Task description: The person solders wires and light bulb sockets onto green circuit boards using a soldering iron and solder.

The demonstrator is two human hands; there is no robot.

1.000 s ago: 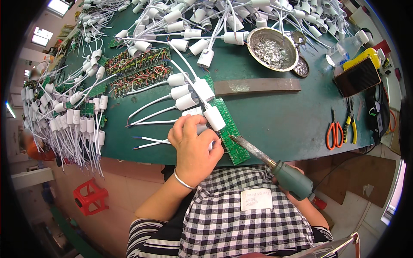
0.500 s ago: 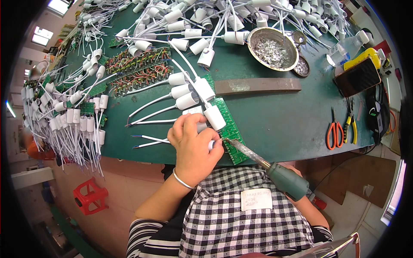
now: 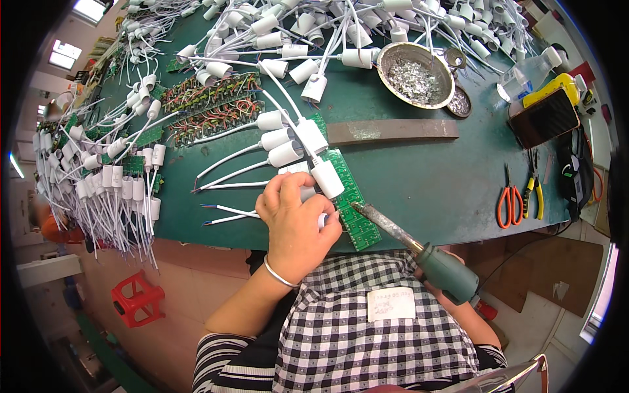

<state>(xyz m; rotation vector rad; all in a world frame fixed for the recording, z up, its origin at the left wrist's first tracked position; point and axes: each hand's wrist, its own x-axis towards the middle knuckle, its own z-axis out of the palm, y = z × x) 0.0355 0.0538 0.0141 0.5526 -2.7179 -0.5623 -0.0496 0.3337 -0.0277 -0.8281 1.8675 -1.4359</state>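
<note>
My left hand [image 3: 295, 219] is closed around a white cylindrical cap [image 3: 322, 221] with a cable, at the left edge of a long green circuit board [image 3: 357, 226]. My fingers cover most of that cap. My right hand [image 3: 453, 305] grips a soldering iron [image 3: 449, 272] by its dark green handle, which hides most of the fingers. The iron's dark tip is over the board, just right of my left fingertips. Several more white caps [image 3: 285, 153] with cables lie along the board's left side. One white cap [image 3: 327, 179] lies across the board's upper part.
A brown bar [image 3: 393, 130] lies beyond the board. A metal bowl [image 3: 419, 98] holds silvery scraps. Orange-handled scissors [image 3: 510, 206], yellow-handled pliers [image 3: 534, 196] and a clear bottle [image 3: 527, 73] are at right. Piles of white caps with cables [image 3: 124, 183] fill the left and back.
The soldering iron has shifted slightly right, and its tip has moved up and away from my left fingertips. My left hand has hardly moved.
</note>
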